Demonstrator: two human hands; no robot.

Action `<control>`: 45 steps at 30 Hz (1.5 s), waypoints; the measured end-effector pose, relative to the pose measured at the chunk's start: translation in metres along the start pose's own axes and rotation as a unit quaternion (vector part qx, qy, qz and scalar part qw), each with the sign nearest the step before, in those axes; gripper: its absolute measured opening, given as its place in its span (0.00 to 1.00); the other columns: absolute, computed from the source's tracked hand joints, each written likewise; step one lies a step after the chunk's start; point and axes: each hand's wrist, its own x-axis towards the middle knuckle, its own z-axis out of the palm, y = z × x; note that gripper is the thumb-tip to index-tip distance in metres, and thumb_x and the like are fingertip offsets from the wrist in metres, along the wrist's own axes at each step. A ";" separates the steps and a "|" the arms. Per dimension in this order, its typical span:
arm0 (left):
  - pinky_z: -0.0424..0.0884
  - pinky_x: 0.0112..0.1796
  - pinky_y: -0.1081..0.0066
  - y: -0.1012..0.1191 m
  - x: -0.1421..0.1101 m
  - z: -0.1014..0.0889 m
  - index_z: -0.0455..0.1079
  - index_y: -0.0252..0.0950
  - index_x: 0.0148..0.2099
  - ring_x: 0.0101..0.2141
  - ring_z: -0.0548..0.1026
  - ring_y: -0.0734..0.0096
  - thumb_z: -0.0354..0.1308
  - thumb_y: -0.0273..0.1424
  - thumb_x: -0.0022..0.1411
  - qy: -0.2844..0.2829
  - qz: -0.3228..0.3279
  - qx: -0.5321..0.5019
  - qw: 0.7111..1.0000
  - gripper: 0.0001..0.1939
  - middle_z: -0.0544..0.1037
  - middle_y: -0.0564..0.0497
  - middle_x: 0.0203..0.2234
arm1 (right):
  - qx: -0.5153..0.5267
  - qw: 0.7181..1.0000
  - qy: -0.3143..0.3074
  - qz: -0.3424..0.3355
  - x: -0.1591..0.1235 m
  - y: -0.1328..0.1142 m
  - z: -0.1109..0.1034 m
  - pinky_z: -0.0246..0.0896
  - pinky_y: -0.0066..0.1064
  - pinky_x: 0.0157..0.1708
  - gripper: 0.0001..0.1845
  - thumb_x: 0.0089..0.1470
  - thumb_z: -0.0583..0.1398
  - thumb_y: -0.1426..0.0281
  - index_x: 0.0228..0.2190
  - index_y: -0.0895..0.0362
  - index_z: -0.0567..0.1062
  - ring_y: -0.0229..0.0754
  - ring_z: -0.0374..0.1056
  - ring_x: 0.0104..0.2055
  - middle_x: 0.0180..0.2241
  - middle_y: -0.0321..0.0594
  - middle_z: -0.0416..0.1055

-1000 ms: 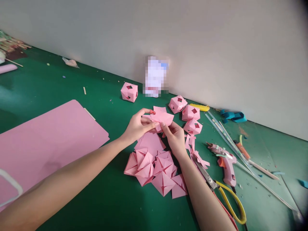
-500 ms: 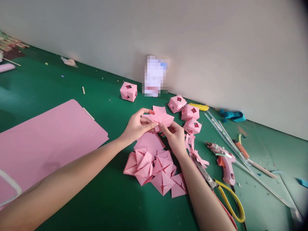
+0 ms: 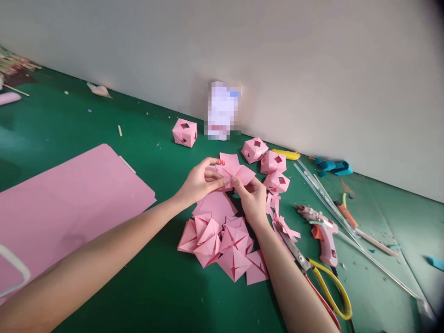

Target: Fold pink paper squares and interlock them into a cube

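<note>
Both hands hold one piece of folded pink paper (image 3: 239, 172) above the green table. My left hand (image 3: 201, 179) pinches its left side between thumb and fingers. On the lower right edge, my right hand (image 3: 252, 196) grips it with the thumb on top; its other fingers are partly hidden behind. Under the hands lie flat pink paper pieces (image 3: 215, 206). Nearer to me is a pile of folded pink squares (image 3: 220, 243). Beyond the right hand stand several hollow pink paper shapes with cut-out holes (image 3: 274, 163), and a similar pink paper box (image 3: 185, 132) sits farther left.
Large pink paper sheets (image 3: 76, 199) cover the left. Right of my right forearm lie yellow-handled scissors (image 3: 301, 261), pink paper scraps (image 3: 287, 229), a pink glue gun (image 3: 324, 229) and clear sticks (image 3: 374, 261). A blurred-out upright screen (image 3: 222, 111) leans against the wall.
The right part of the held paper has tilted and shifted slightly right, with small movements of the fingers. Both hands keep their grip; the things on the table stay put.
</note>
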 end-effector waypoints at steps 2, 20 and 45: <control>0.78 0.37 0.67 -0.001 0.000 -0.001 0.64 0.37 0.53 0.32 0.81 0.66 0.67 0.35 0.56 -0.006 -0.003 -0.024 1.000 0.25 0.81 0.49 0.30 | -0.007 1.000 0.012 0.001 0.000 -0.001 0.000 0.67 0.33 0.35 0.15 0.52 0.65 0.59 0.34 0.58 0.81 0.42 0.70 0.32 0.33 0.41 0.78; 0.77 0.32 0.70 0.001 -0.006 0.003 0.64 0.37 0.49 0.32 0.82 0.63 0.68 0.38 0.55 0.035 0.046 0.014 0.998 0.24 0.80 0.51 0.26 | 0.009 0.999 -0.019 0.043 0.003 0.000 -0.004 0.63 0.30 0.28 0.18 0.49 0.66 0.54 0.29 0.57 0.79 0.37 0.64 0.25 0.25 0.36 0.73; 0.75 0.39 0.64 0.004 -0.005 0.005 0.58 0.39 0.57 0.33 0.82 0.64 0.66 0.32 0.56 -0.053 0.024 -0.001 0.998 0.29 0.80 0.53 0.28 | 0.014 0.999 0.025 0.030 -0.003 -0.005 0.005 0.62 0.31 0.30 0.19 0.50 0.66 0.54 0.24 0.58 0.76 0.38 0.63 0.27 0.24 0.36 0.72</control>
